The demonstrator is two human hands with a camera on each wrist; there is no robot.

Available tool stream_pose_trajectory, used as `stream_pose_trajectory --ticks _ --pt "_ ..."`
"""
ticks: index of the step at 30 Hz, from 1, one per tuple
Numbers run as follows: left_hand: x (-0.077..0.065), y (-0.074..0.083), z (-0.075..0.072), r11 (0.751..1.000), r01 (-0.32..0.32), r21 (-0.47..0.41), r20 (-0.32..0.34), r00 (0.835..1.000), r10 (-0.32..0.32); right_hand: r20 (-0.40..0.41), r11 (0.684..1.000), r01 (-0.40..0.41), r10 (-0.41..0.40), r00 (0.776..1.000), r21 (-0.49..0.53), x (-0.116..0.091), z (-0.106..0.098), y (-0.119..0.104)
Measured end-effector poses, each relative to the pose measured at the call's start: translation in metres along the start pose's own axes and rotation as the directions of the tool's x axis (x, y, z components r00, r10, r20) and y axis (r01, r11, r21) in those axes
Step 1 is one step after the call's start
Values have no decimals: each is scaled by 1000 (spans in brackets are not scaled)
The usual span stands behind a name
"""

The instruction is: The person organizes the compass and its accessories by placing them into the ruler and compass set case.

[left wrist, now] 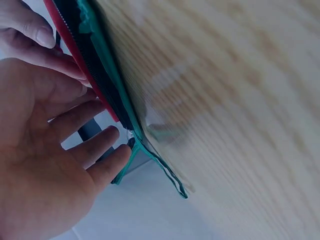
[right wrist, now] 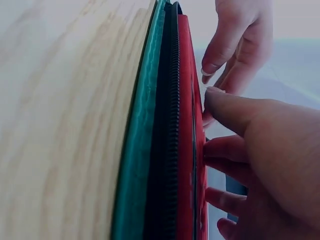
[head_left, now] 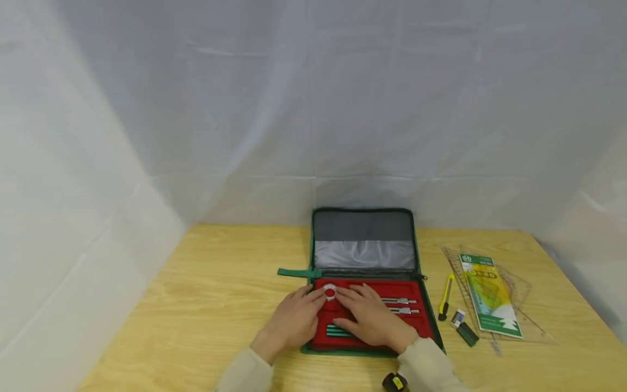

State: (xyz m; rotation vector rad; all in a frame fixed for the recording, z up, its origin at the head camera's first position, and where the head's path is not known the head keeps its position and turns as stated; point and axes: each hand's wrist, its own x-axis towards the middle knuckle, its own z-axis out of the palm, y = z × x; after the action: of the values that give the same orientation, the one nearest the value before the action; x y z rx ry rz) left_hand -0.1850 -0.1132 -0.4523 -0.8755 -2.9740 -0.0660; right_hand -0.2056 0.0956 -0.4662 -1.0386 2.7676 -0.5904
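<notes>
A zippered green case [head_left: 363, 226] lies unfolded, its red tray [head_left: 399, 286] toward the person. At the tray's upper left sits a small whitish ring-shaped piece [head_left: 330, 286] with a red middle. My left hand [head_left: 294, 320] reaches it from the left, fingers extended, fingertips at its edge. From the other side my right hand [head_left: 370, 317] lies across the tray, fingertips at the ring and thumb over green pencils [head_left: 337, 330]. Two silver compasses [head_left: 403, 300] show beyond the right hand, partly hidden by it. In the left wrist view the left fingers [left wrist: 87, 150] are loosely spread beside the case's edge.
Right of the case lie a yellow cutter [head_left: 447, 296], an eraser [head_left: 458, 318], a small dark green block [head_left: 467, 334] and a green-and-yellow packet [head_left: 491, 296] over clear rulers [head_left: 536, 326]. A black-and-yellow tape measure [head_left: 394, 382] is by the right sleeve. A green strap [head_left: 294, 272] sticks out left.
</notes>
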Motion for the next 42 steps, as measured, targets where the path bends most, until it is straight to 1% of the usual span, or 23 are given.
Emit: stream_pose_trajectory --ticks 4,8,11,16,20,24,29,31,34,39,42 --pt "-1 0 1 999 11 -31 4 1000 -11 18 999 -11 10 1000 31 -1 0 -1" --pt "0 -1 0 999 31 -44 7 1000 -30 14 1000 -3 2 1000 28 0 -1 -3" --pt "1 0 -1 998 32 -49 7 999 -32 12 1000 -2 2 1000 24 2 -3 -4" --pt "4 3 0 999 20 -30 -6 1000 -20 27 999 -20 19 999 28 -1 -4 -4" --pt "3 5 1 1000 3 -14 -10 1000 -3 39 999 -18 17 999 33 -4 -3 -3" --pt "3 5 2 1000 -3 -7 -5 1000 3 34 1000 -11 10 999 29 -3 -2 -3" --pt "3 6 2 1000 0 -13 -14 1000 0 21 1000 -13 13 1000 15 -1 0 -3" --pt "3 6 3 1000 -3 -18 -29 1000 3 20 1000 -15 15 1000 11 -1 0 -2" --pt "3 6 4 999 -7 -35 -70 998 5 10 1000 -20 20 1000 18 -3 1 1" --pt "7 5 3 998 -45 -52 -164 986 36 -54 998 -39 41 998 47 -12 1 13" --pt "9 7 2 995 -72 -62 -198 978 58 -91 997 -55 60 994 60 -21 -3 21"
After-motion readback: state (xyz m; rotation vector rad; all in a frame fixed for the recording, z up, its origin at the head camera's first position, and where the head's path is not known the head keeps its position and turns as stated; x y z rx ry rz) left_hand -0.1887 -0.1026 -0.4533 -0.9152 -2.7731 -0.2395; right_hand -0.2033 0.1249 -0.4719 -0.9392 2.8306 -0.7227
